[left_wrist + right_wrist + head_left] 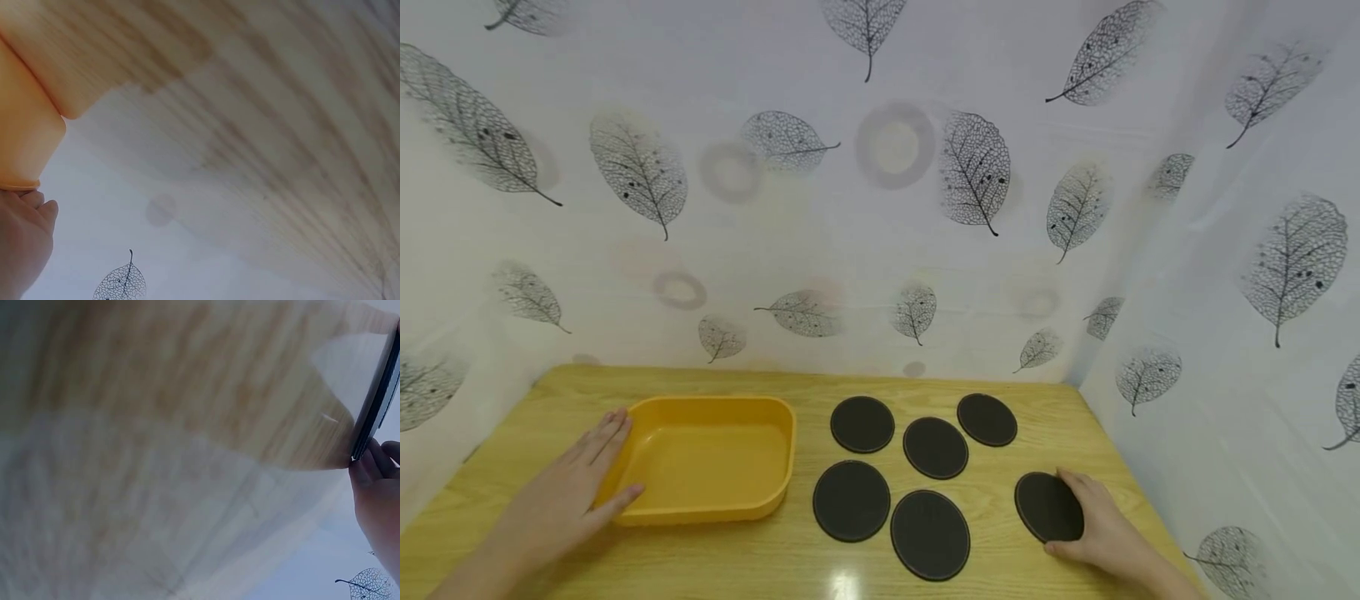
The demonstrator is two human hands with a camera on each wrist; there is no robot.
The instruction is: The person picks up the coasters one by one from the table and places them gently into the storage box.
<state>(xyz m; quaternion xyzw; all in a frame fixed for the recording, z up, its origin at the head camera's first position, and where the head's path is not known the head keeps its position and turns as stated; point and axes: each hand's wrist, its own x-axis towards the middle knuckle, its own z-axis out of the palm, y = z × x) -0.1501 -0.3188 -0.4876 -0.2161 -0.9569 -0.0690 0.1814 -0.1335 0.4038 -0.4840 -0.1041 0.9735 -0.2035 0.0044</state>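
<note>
My left hand (568,479) rests against the left side of a yellow rectangular plastic tray (788,446), its fingers straight along the rim and the thumb reaching over the near left corner. The left wrist view shows the fingertips touching the rim of the tray (28,134). On the right, my right hand (1101,521) pinches a round black coaster (1047,507) by its right edge, thumb at the near side and fingers at the far side. Seen edge-on in the right wrist view, the coaster (377,394) has a layered-looking edge. Nothing lies inside the tray.
Between tray and right hand, several black coasters lie flat and apart: far left (862,424), far right (987,419), middle (936,447), near left (852,500) and near right (930,535). A leaf-patterned white curtain (820,225) borders the wooden table (760,558) at back and right.
</note>
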